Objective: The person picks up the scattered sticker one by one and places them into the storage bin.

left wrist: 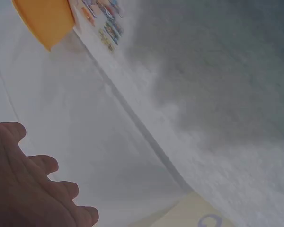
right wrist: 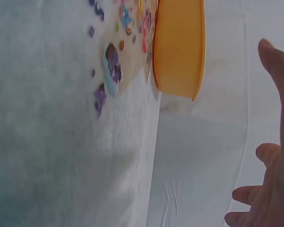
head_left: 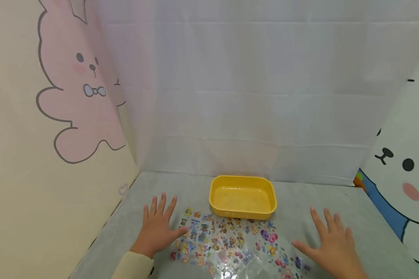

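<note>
My left hand [head_left: 158, 231] is held with fingers spread, left of the clear sticker sheets [head_left: 227, 234], and grips nothing. To the right of the sheets, my right hand [head_left: 331, 246] is spread the same way, with nothing in it. Small colourful cartoon stickers cover the sheets, and a shiny crumpled clear plastic piece [head_left: 234, 263] lies at their near side. Behind them stands a yellow plastic tray [head_left: 242, 214] with nothing in it. In the right wrist view, purple stickers [right wrist: 113, 64] show near the tray's side [right wrist: 180, 52].
A grey cloth-like surface [head_left: 185, 186] covers the table. White sheeting [head_left: 248, 97] hangs behind it. At the left is a cream wall panel with a pink rabbit [head_left: 80, 97]; at the right, a panel with a white cartoon animal [head_left: 398, 170].
</note>
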`<state>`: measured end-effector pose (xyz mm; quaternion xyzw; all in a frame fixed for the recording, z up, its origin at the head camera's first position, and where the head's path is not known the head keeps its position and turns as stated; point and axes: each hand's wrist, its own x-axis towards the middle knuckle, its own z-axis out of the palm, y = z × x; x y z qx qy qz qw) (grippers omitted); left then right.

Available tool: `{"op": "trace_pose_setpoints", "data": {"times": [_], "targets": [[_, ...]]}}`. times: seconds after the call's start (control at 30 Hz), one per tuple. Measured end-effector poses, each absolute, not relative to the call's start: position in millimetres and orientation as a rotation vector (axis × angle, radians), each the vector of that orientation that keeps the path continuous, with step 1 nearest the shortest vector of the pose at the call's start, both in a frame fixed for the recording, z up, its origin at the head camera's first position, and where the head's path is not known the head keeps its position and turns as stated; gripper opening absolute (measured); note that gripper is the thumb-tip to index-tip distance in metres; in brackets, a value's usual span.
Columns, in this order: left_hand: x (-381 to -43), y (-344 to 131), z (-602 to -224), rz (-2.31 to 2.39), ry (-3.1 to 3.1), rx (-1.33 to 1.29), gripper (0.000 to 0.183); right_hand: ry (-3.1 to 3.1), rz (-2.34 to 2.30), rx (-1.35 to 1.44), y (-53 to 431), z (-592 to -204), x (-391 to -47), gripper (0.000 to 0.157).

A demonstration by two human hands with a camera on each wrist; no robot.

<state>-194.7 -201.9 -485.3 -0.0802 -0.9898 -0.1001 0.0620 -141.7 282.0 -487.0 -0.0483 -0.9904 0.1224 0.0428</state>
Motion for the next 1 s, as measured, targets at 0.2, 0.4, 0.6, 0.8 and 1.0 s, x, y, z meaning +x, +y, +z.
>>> {"op": "trace_pose_setpoints", "data": {"times": [0.2, 0.4, 0.6, 0.8, 1.0], "targets": [[-209, -184, -486, -0.526, -3.048, -0.341, 0.098, -3.121, 0.419, -0.159, 276, -494, -137, 0.128], [-217, -172, -490, -0.837, -3.094, -0.318, 0.093, -3.210, 0.490, -0.177, 267, -496, -136, 0.130], [-222, -152, -496, -1.150, -3.062, -0.233, 0.089, -3.286, 0.580, -0.277, 260, -497, -137, 0.131], [-233, -132, -495, -1.255, -3.040, -0.229, 0.088, -3.342, 0.595, -0.319, 255, -502, -134, 0.130], [-252, -117, -499, -1.377, -2.999, -0.179, 0.093, -3.361, 0.595, -0.380, 254, -511, -129, 0.128]]}}
